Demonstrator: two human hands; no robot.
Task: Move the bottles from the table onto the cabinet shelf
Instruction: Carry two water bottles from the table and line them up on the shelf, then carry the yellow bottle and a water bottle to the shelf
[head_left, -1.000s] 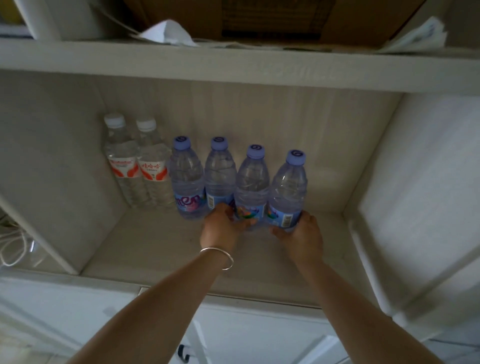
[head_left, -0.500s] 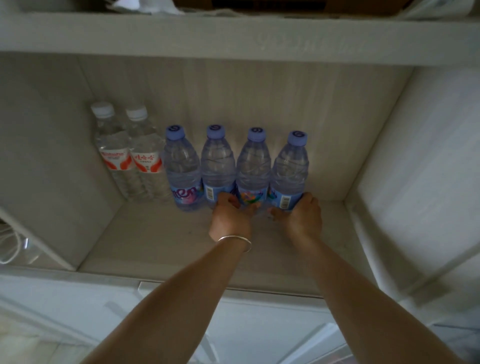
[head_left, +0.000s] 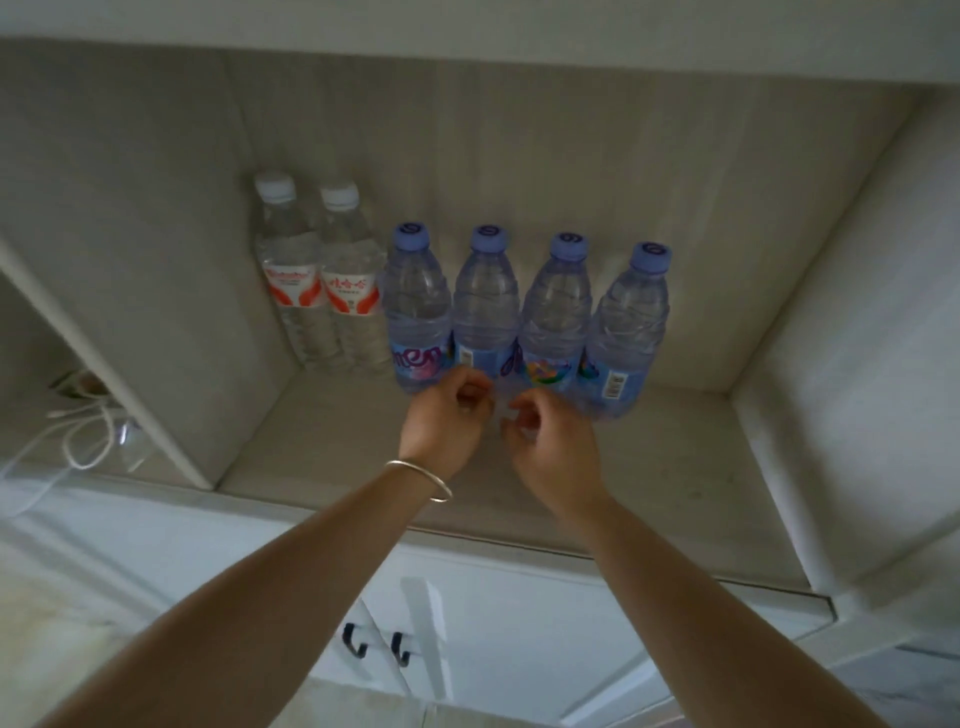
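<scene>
- Lying at the far left, outside the cabinet wall, a white cable (head_left: 78, 436) loops on a lower surface; it sits further into view than half a second ago, as the camera has tipped downward.
- Two clear bottles with white caps and red labels (head_left: 317, 280) stand side by side at the back left corner of the cabinet shelf (head_left: 322, 457), touching each other, in the same spot as before.
- Four blue-capped bottles (head_left: 524, 317) stand upright in a row just right of them, against the back wall, shoulders touching; the row looks straighter and more even than a second ago.
- The left hand (head_left: 447, 421), a thin silver bangle (head_left: 418, 480) on its wrist, has come off the bottles it was pressing half a second ago; its fingers are loosely curled and hold nothing, just in front of the second and third blue-capped bottles.
- The right hand (head_left: 553, 447) has likewise drawn back from the rightmost bottle and moved toward the left hand; its fingers are curled in, empty, and the two hands are nearly touching.
- Below the shelf edge, white cabinet doors with two dark handles (head_left: 376, 647) now show between the forearms.
</scene>
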